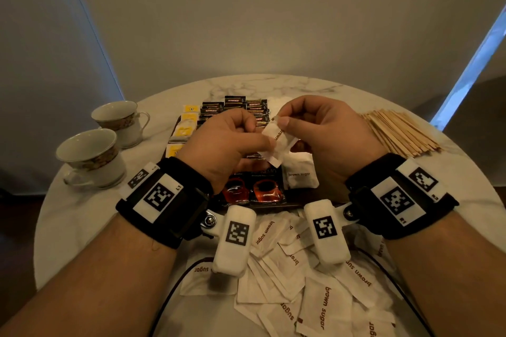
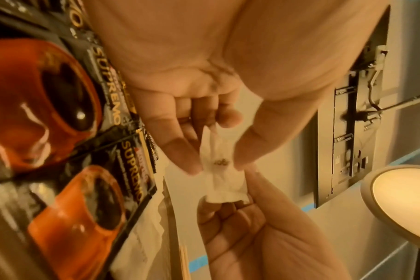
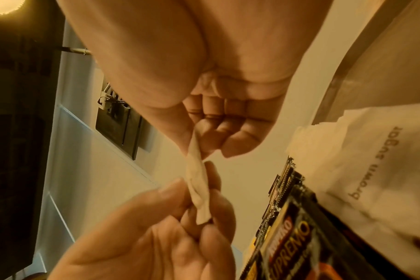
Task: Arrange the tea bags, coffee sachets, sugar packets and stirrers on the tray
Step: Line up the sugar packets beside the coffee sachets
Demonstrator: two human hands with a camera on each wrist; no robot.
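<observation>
Both hands raised above the tray [image 1: 325, 195], sharing one white sugar packet [image 1: 278, 142] between them. Left hand [image 1: 223, 145] pinching the packet's lower end, thumb against fingertips; right hand [image 1: 320, 128] pinching the upper end the same way, other fingers curled in. Packet twisted and crumpled along its length, seen in the left wrist view [image 2: 222, 174] and the right wrist view [image 3: 199, 189], clear of everything below. On the tray, toward the tabletop's centre: yellow tea bags [image 1: 184, 128] in a column along its left side, small black coffee sachets [image 1: 235, 104] stacked at its far side, two large black sachets [image 1: 252, 190] with orange cups printed on them at its near side, a stack of brown sugar packets [image 1: 299, 172] just beside those on the right. Loose packets [image 1: 309, 282] scattered in a heap at the near edge of the marble tabletop [image 1: 82, 221], off the tray, under the wrists. Wooden stirrers [image 1: 402, 133] piled near the right edge, off the tray. Two teacups [image 1: 93, 157] near the left edge, one behind the other, well apart from the tray. Black wristbands with printed markers on both wrists.
</observation>
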